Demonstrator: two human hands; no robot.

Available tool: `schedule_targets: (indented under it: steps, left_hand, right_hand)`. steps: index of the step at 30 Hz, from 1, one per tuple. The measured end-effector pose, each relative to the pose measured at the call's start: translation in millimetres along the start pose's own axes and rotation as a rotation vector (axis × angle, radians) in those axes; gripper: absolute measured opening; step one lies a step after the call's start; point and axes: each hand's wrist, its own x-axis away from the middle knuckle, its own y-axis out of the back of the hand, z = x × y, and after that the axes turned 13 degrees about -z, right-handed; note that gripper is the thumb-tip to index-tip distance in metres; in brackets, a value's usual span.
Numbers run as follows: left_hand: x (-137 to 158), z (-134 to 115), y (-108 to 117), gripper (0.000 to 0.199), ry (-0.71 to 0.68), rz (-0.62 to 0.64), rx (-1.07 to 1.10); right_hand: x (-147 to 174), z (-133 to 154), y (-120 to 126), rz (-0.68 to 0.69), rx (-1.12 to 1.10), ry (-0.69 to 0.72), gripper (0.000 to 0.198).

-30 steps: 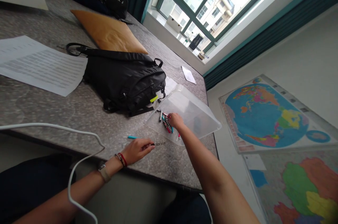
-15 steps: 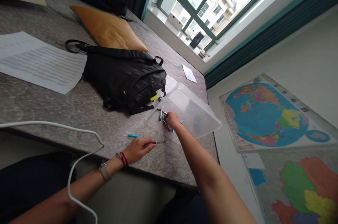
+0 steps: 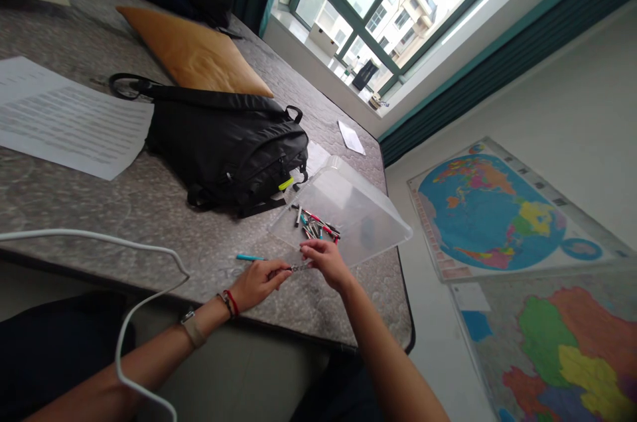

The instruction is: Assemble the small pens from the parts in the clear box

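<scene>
My left hand (image 3: 263, 281) is closed on a slim pen with a dark-and-light pattern (image 3: 298, 269), just above the table's front edge. My right hand (image 3: 326, 261) is pinched at the near side of a clear plastic box (image 3: 371, 200); a tiny dark thing seems to be at its fingertips, too small to name. Several pens (image 3: 318, 226), red, black, white and teal, lie heaped at the box's open end. A turquoise pen (image 3: 250, 257) rests on the table beyond my left hand.
A black backpack (image 3: 223, 143) lies left of the box, with a tan padded envelope (image 3: 199, 57) behind it. Printed sheets (image 3: 70, 117) are at the left. A white cable (image 3: 114, 234) crosses the front edge near my left arm. The table's right edge runs beside the box.
My right hand has drawn back from the heap of pens toward my left hand, uncovering the heap. My left hand keeps its hold on the patterned pen. The view has shifted slightly.
</scene>
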Motion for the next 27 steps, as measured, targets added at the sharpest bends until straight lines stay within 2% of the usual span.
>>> schedule_targets:
  steps: [3, 6, 16, 22, 27]
  left_hand:
    - [1.0, 2.1, -3.1, 0.035, -0.032, -0.009, -0.027]
    - [3.1, 5.4, -6.5, 0.033, -0.069, -0.036, -0.039]
    - [8.0, 8.8, -9.8, 0.033, -0.158, -0.052, -0.075]
    - [6.3, 8.7, -8.0, 0.034, -0.183, -0.068, -0.067]
    - [6.4, 7.8, -7.4, 0.032, -0.207, -0.075, -0.101]
  right_hand:
    - [38.2, -7.1, 3.3, 0.088, -0.080, 0.015, 0.032]
    - [52.1, -8.4, 5.3, 0.099, -0.081, 0.030, 0.032]
    - [61.2, -5.3, 7.8, -0.009, 0.080, 0.218, 0.024]
    - [62.7, 14.6, 8.7, 0.015, 0.401, 0.426, 0.017]
    - [63.4, 23.1, 5.4, 0.058, 0.478, 0.477, 0.013]
